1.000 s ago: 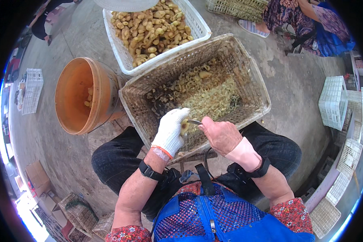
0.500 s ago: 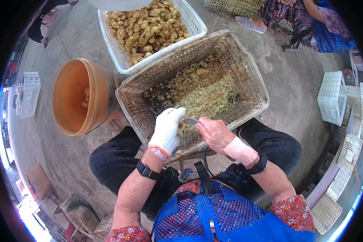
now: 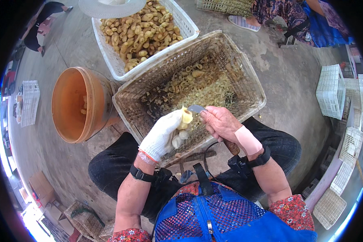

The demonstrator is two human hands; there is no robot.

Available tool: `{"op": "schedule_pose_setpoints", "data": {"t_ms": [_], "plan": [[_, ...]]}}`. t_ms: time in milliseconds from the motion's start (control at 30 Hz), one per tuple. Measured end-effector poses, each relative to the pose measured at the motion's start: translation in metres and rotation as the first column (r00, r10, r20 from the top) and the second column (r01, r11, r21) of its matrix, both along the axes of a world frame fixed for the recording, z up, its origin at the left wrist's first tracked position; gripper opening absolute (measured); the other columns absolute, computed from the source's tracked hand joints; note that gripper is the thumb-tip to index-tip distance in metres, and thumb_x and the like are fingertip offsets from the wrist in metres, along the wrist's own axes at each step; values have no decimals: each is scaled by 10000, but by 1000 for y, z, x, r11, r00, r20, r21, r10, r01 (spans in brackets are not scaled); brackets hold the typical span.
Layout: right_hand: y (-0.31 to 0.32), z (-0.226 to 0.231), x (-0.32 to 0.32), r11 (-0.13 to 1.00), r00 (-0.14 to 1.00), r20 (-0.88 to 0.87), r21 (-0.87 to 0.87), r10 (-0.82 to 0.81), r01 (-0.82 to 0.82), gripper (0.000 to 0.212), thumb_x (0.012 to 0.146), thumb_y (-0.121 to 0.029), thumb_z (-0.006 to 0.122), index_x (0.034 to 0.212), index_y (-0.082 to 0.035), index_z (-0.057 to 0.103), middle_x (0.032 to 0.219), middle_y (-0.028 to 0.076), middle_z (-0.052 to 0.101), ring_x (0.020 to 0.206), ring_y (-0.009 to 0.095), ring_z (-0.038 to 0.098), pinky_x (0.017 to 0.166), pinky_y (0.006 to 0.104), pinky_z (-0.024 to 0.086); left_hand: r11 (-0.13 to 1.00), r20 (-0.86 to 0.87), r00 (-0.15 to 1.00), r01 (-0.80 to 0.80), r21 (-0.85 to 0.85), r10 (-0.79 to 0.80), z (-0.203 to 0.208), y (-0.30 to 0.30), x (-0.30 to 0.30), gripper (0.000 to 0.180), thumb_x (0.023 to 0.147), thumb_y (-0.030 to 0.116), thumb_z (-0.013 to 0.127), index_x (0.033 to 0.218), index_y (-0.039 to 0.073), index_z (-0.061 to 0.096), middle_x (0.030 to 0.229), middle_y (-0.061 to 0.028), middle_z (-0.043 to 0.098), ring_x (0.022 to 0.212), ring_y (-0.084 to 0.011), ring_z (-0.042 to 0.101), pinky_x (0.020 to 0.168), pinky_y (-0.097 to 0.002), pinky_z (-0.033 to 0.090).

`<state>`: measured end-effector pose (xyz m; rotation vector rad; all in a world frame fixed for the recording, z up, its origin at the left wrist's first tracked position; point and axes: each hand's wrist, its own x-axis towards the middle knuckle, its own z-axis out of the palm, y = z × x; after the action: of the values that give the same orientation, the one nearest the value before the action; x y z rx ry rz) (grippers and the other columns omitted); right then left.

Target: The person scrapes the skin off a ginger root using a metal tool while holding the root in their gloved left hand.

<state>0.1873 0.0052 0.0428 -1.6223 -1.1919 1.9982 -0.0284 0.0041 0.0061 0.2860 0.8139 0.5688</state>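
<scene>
My left hand (image 3: 163, 133), in a white knit glove, grips a pale yellow, knobbly vegetable piece (image 3: 186, 116) over the near side of a dirty crate. Bare and closed, my right hand (image 3: 222, 123) holds a small curved knife (image 3: 197, 109); its brown handle sticks out below the palm. The blade's tip is close to the vegetable piece, and I cannot tell whether they touch. Below both hands, the brown-stained crate (image 3: 127, 82) contains pale shavings (image 3: 205, 94) and ring-shaped trimmings (image 3: 185, 74).
Yellow-brown knobbly vegetables (image 3: 139, 34) fill a white crate (image 3: 189, 34) beyond, partly hidden by a pale hat brim (image 3: 113, 8). An orange bucket (image 3: 90, 107) at left holds a few pieces. Another person's sandalled foot (image 3: 246, 23) is at far right. White crates (image 3: 330, 92) stand along the right.
My left hand has turned, bringing the yellow vegetable piece into clear view. My right hand has moved slightly right and rotated, so the knife's handle now shows.
</scene>
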Motion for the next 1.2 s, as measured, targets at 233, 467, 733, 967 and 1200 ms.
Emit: {"op": "schedule_pose_setpoints", "data": {"t_ms": [233,467,733,967,1200], "plan": [[-1,9,23,998,978,-206,-50,17,-28,245,977,-257,488,863,-53,560,642,-14,533,544,74,540,486,230,459,984,0,999,36,173,-37,19,-2,-3,535,813,410,724,1144,41,522,924,-54,605,690,-110,596,496,-193,492],[-7,12,14,984,989,-68,118,-128,135,211,939,-223,554,1004,-24,576,702,10,591,661,112,585,616,256,482,966,-113,994,21,257,8,27,1,4,532,818,370,730,1173,38,511,862,-50,606,638,-105,583,502,-195,473],[-32,-22,-12,520,930,332,828,-157,-208,116,836,-89,587,932,-58,530,714,133,560,709,360,605,627,445,496,913,-454,891,195,358,-12,29,0,23,358,865,165,647,1175,41,517,928,-27,594,725,-75,556,631,-221,481],[-38,-19,-19,588,781,608,685,-139,-429,90,855,-105,556,919,-68,505,705,135,559,675,345,613,572,424,511,680,-681,706,403,612,194,15,-11,29,341,862,129,634,1143,15,479,973,-156,639,885,-271,643,765,-350,502],[-37,-34,-19,483,830,517,792,-208,-372,50,846,-67,514,856,-42,472,711,147,567,665,340,617,566,432,510,577,-789,566,571,583,237,21,-12,31,299,877,114,608,1130,9,491,966,-173,651,873,-308,655,746,-366,506]]}}
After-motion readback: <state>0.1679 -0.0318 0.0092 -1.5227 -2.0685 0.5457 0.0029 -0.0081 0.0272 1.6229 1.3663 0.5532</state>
